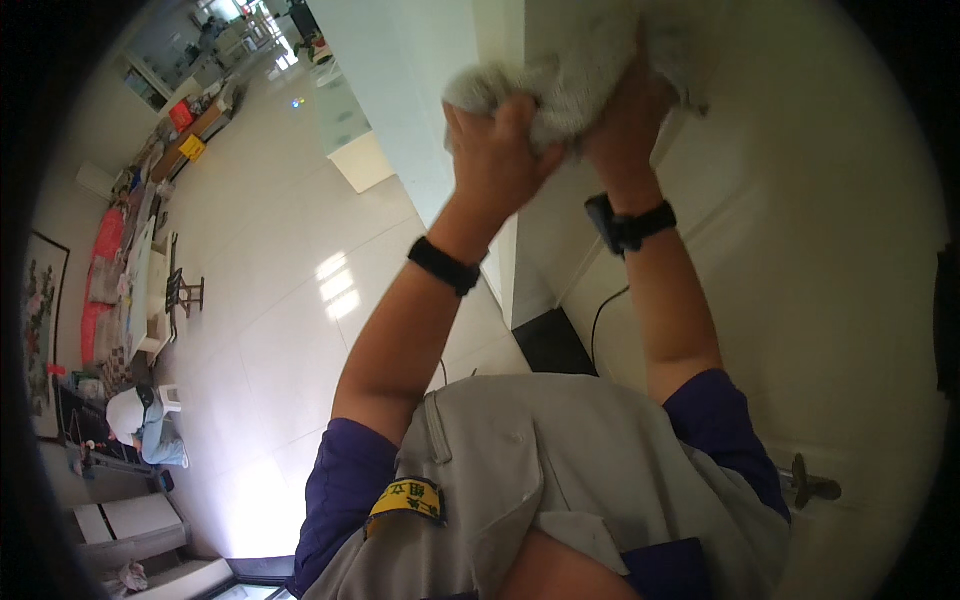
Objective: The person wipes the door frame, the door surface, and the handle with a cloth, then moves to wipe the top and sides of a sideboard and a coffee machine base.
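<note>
A crumpled light grey cloth (577, 82) lies against the upper part of a pale wall edge or door frame (504, 30), at the top of the head view. My left hand (499, 154) grips the left part of the cloth, its fingers spread over the bunched fabric. On the right part, my right hand (630, 120) presses and holds the cloth too; it is somewhat blurred. Both wrists wear black bands, and the right one carries a small dark device (615, 225).
A white door with a metal handle (814, 482) stands at right. A dark base block (555, 341) and a cable (596, 322) are below my arms. At left are a glass-topped cabinet (345, 120), a table (150, 285), a stool (187, 291) and a bent-over person (142, 420).
</note>
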Demonstrator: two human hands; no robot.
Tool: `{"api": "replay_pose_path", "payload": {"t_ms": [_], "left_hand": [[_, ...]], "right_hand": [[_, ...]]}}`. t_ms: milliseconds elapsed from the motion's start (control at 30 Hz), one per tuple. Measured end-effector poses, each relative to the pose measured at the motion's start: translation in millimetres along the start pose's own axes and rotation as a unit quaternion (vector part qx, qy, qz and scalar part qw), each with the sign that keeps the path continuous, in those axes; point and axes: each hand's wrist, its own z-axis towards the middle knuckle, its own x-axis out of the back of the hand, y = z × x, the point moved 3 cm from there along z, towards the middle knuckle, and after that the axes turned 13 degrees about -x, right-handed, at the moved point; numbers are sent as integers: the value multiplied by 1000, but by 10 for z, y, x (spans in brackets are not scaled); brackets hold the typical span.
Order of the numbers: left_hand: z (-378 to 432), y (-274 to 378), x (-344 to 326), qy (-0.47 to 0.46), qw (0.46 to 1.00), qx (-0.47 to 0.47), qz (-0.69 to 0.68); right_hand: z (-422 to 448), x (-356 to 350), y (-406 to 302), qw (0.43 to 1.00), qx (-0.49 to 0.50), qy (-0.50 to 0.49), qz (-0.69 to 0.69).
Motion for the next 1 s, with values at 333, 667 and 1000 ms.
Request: {"api": "replay_pose_path", "payload": {"t_ms": [333,667,1000], "left_hand": [[-1375,73,-542,-197,968,75,-136],[-2277,143,-686,-465,836,194,-219],[307,262,-163,-91,993,-69,-40]], "right_hand": [[-1719,-352,774,965,-166,-191,-63],[-2850,-81,1046,852,-281,-442,-2],[41,338,808,982,-101,-147,55]]}}
